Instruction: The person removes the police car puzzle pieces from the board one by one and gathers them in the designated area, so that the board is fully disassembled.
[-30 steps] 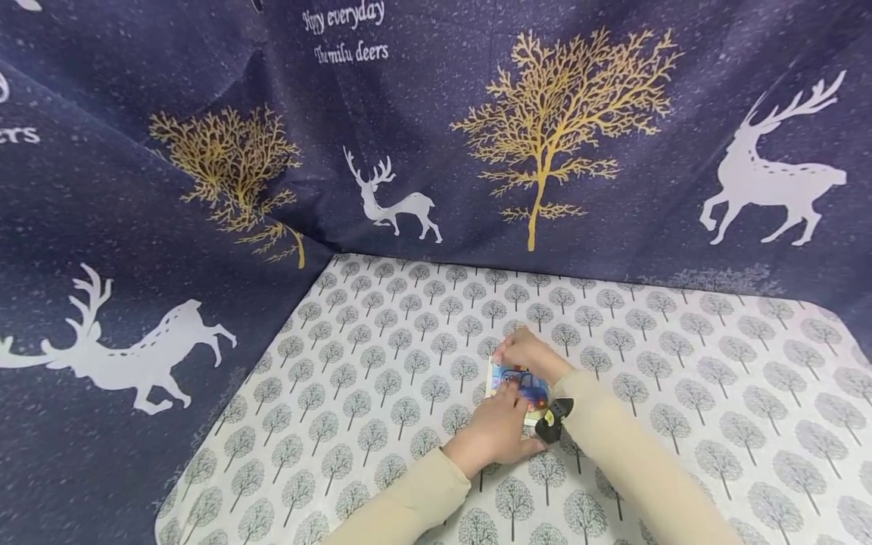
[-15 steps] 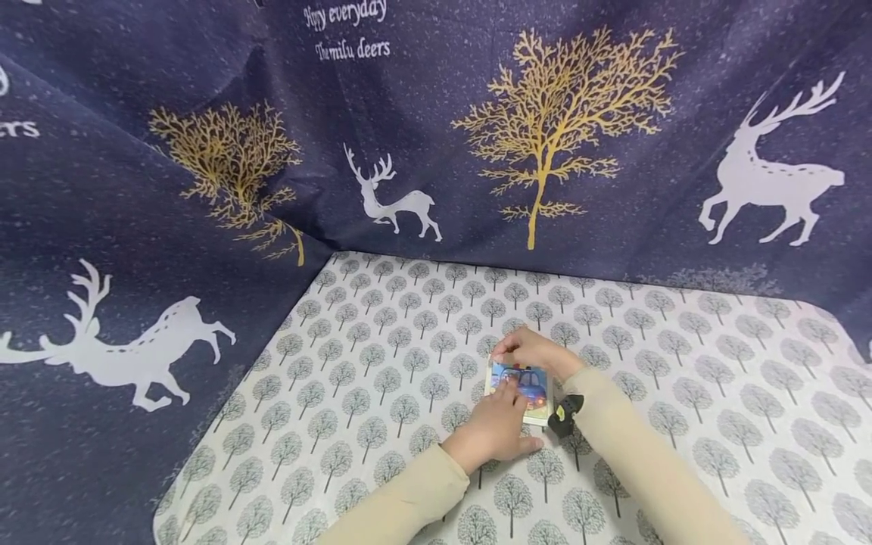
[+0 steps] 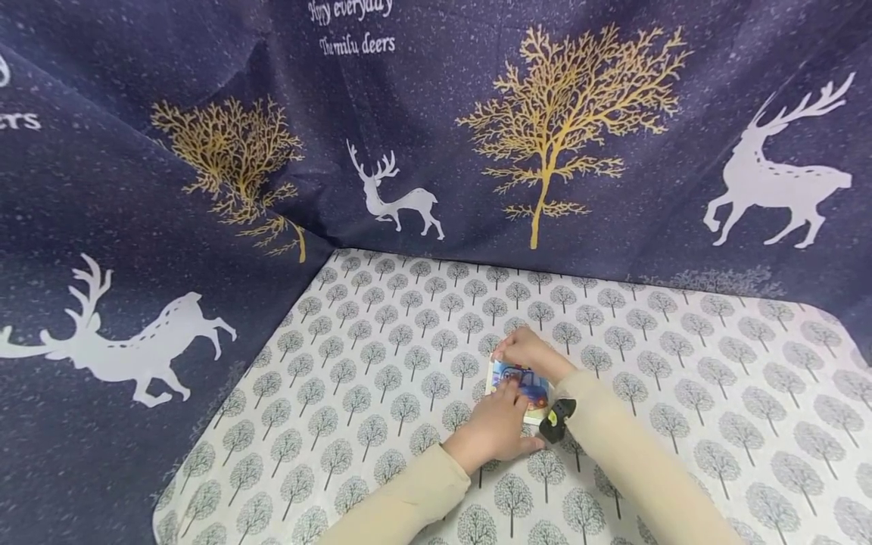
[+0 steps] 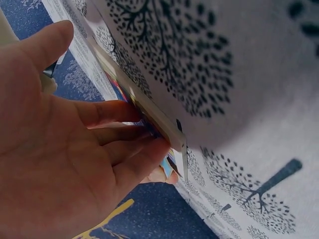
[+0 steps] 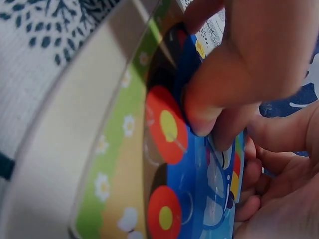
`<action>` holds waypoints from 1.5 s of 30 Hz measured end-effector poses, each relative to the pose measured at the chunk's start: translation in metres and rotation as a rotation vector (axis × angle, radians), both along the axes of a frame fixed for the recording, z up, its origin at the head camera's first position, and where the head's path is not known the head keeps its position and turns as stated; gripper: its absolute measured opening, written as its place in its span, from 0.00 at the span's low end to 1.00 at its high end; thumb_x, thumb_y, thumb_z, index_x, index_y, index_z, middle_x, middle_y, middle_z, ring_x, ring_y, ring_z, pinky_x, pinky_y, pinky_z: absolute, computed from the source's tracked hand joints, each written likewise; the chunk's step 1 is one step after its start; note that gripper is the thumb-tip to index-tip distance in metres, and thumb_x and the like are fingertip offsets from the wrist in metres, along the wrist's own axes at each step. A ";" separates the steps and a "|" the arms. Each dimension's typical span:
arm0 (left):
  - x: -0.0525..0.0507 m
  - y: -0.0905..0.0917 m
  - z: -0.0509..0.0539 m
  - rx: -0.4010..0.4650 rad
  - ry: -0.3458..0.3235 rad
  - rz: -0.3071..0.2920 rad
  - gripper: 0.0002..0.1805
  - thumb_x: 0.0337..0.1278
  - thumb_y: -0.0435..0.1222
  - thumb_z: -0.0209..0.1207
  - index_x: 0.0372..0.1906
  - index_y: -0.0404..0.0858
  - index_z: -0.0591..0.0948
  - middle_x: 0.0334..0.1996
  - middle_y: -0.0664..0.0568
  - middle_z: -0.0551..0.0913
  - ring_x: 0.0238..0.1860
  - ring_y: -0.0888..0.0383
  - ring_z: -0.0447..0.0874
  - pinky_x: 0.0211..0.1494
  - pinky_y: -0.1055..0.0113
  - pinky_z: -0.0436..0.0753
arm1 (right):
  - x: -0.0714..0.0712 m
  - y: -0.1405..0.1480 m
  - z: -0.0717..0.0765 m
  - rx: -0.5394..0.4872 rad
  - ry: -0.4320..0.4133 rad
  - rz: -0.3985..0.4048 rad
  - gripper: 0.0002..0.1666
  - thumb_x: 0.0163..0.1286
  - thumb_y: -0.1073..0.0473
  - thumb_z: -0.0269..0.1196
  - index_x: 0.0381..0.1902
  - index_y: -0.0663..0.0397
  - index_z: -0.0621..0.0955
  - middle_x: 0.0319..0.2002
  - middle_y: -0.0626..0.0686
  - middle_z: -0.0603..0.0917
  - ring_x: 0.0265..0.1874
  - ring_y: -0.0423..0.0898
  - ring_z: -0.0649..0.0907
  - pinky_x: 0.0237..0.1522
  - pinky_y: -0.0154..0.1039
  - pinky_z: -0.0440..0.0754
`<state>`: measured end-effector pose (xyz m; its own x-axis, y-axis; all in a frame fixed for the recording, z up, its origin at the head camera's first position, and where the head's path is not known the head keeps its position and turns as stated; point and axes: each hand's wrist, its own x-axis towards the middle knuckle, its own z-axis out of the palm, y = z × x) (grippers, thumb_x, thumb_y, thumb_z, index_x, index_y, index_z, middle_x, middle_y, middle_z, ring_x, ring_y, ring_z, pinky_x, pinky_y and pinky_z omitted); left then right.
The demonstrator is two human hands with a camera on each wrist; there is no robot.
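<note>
A small square picture puzzle (image 3: 535, 391) with a blue car lies on the table between both hands. Red wheels with yellow centres and a pale thick rim show on the puzzle (image 5: 164, 124) in the right wrist view. My left hand (image 3: 496, 425) comes from the near side, its fingers laid on the picture and its thumb held apart. In the left wrist view those fingers (image 4: 139, 154) are nearly straight. My right hand (image 3: 530, 352) has its fingers curled at the puzzle's far edge and grips there. Whether it pinches a separate piece is hidden.
A white cloth with grey trees covers the table (image 3: 381, 378). Dark blue hangings (image 3: 436, 136) with deer and golden trees rise behind and on the left. A black wrist device (image 3: 557, 420) sits under the right wrist, close to the puzzle's right side.
The right hand shifted slightly right, showing more of the car, then moved back left over the picture's right side. The left hand stays in place. The head view shifts a little.
</note>
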<state>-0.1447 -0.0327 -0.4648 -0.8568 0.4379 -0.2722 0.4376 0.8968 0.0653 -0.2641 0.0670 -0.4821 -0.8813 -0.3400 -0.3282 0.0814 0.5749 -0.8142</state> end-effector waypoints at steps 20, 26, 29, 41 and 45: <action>0.001 0.006 -0.003 -0.038 -0.005 0.036 0.47 0.55 0.67 0.52 0.71 0.38 0.64 0.74 0.43 0.55 0.74 0.49 0.51 0.71 0.60 0.64 | -0.018 0.021 0.003 0.002 0.033 0.379 0.09 0.64 0.68 0.60 0.38 0.56 0.85 0.35 0.49 0.83 0.33 0.45 0.78 0.41 0.39 0.78; 0.001 0.005 -0.008 -0.017 -0.004 0.042 0.48 0.53 0.67 0.54 0.71 0.38 0.64 0.74 0.42 0.54 0.74 0.48 0.53 0.70 0.60 0.65 | -0.016 0.019 -0.002 -0.061 -0.051 0.276 0.09 0.62 0.67 0.61 0.40 0.59 0.85 0.40 0.52 0.84 0.39 0.48 0.79 0.50 0.46 0.77; 0.000 0.004 -0.008 -0.017 0.008 0.037 0.49 0.53 0.67 0.55 0.71 0.38 0.64 0.74 0.42 0.55 0.73 0.48 0.54 0.70 0.60 0.66 | -0.017 0.018 -0.003 -0.069 -0.050 0.264 0.10 0.61 0.67 0.62 0.40 0.61 0.85 0.42 0.53 0.83 0.43 0.48 0.79 0.54 0.52 0.74; 0.003 0.005 -0.002 -0.051 0.016 0.026 0.47 0.54 0.67 0.54 0.70 0.38 0.66 0.73 0.42 0.56 0.73 0.48 0.54 0.69 0.61 0.66 | -0.016 0.016 -0.005 -0.110 -0.064 0.226 0.11 0.61 0.69 0.61 0.41 0.64 0.85 0.41 0.54 0.85 0.42 0.49 0.80 0.56 0.55 0.74; 0.003 0.005 -0.002 -0.046 0.021 0.027 0.47 0.53 0.66 0.54 0.70 0.38 0.66 0.73 0.42 0.56 0.73 0.48 0.55 0.69 0.61 0.66 | -0.013 0.015 -0.005 -0.116 -0.066 0.187 0.12 0.60 0.71 0.60 0.41 0.65 0.85 0.39 0.55 0.86 0.41 0.49 0.81 0.55 0.54 0.74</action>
